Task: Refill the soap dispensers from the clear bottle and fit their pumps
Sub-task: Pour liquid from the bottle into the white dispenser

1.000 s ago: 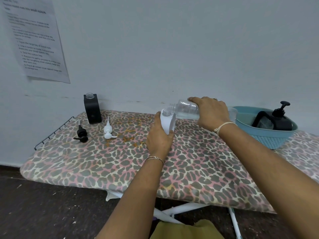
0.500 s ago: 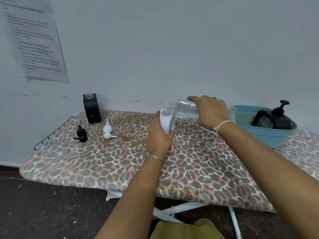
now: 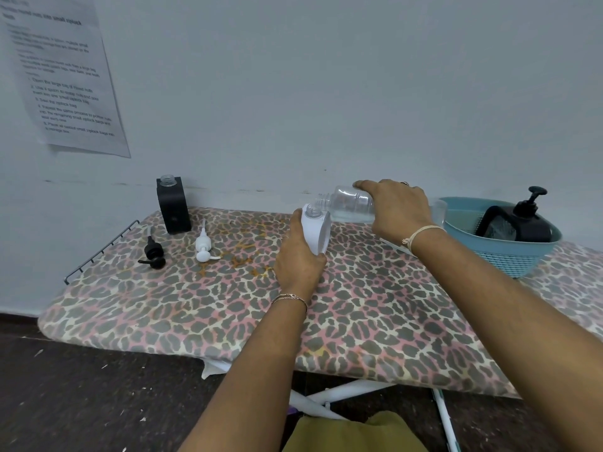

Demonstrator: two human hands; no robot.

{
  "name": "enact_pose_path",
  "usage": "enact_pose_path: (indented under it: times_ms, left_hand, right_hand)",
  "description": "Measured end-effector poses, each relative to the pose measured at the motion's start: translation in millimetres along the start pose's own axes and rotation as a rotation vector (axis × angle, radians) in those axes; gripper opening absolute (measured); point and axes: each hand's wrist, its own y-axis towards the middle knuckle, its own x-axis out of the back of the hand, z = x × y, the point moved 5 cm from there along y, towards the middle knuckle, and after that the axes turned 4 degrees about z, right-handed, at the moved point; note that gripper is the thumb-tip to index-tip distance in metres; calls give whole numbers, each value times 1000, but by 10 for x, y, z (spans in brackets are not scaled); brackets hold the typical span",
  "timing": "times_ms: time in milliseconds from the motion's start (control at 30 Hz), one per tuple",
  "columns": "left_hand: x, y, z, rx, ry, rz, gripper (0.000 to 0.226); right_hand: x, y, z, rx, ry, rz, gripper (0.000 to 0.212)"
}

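Observation:
My left hand (image 3: 298, 261) grips a white soap dispenser (image 3: 316, 229) that stands on the board, its neck uncapped. My right hand (image 3: 396, 208) holds the clear bottle (image 3: 350, 203) from above, tipped almost level, its mouth just right of the white dispenser's neck. A little liquid lies in the clear bottle's lower side. A black dispenser (image 3: 173, 205) with no pump stands at the back left by the wall. A black pump (image 3: 152, 252) and a white pump (image 3: 204, 244) lie loose on the board in front of it.
The leopard-print ironing board (image 3: 359, 321) runs along the wall; a wire rack (image 3: 99, 252) sticks out at its left end. A blue basket (image 3: 499, 251) at the right holds a black dispenser with its pump (image 3: 530, 216). A printed sheet (image 3: 62, 79) hangs on the wall.
The clear bottle's mouth has shifted slightly to the right of the white dispenser's neck. Both hands keep their grips in nearly the same places.

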Motion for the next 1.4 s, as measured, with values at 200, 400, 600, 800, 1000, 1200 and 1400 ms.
enact_pose_path:
  times_ms: [200,400,600,800,1000,1200,1400]
  left_hand:
    - [-9,-2,3,-11,-26,-9,89]
    - [-21,5,13,13,13,8,95]
    - [-20,7,23,9,17,9,95]
    - [-17,9,25,5,22,9,95]
    - [-20,18,26,7,31,6,93]
    - [-21,19,30,-1,30,-2,93]
    - [-30,28,32,-1,38,2,93]
  right_hand:
    - [5,1,-1,-3,11,8,72]
    - [12,-9,13,-2,7,8,72]
    - [24,-13,18,0,7,6,72]
    - [26,-9,17,4,-1,6,71]
    - [16,-2,13,1,0,0,71]
    - [13,5,13,4,-7,-8,70]
    - [9,11,13,7,-11,-17,69]
